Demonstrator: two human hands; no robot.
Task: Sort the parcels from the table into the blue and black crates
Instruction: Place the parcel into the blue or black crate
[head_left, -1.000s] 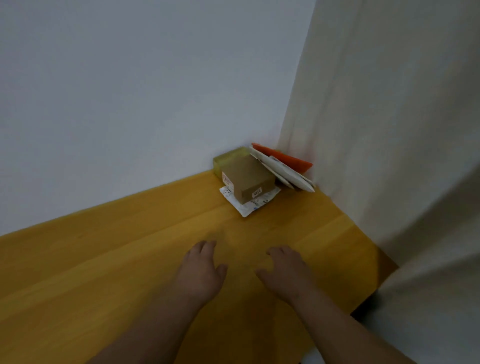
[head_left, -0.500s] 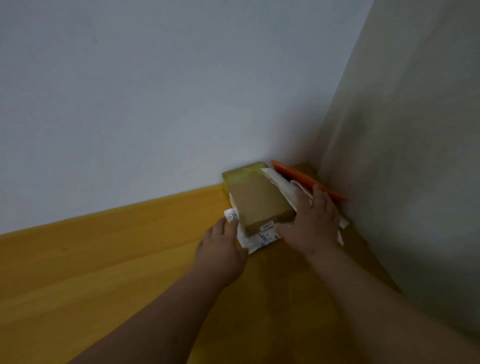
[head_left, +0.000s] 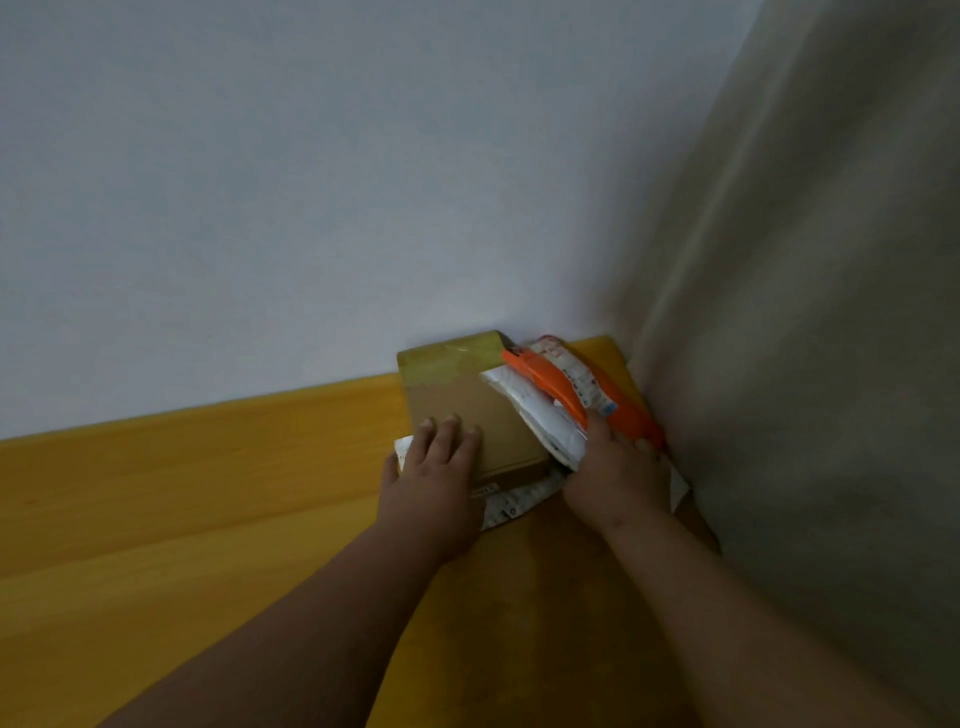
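Printed labels on white mailer (head_left: 511, 506) and cardboard box (head_left: 483, 415): too blurred, nothing legible.

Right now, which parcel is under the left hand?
The brown cardboard box: the left hand rests flat on its top. The other parcels are flat mailers, white or orange.

There is only one view, from a camera on the person's head, which looks forward and down into the far right corner of the wooden counter (head_left: 208, 499). It is close to the counter, and the white wall (head_left: 311, 182) fills the upper half of the view. Both forearms come in from the bottom edge.
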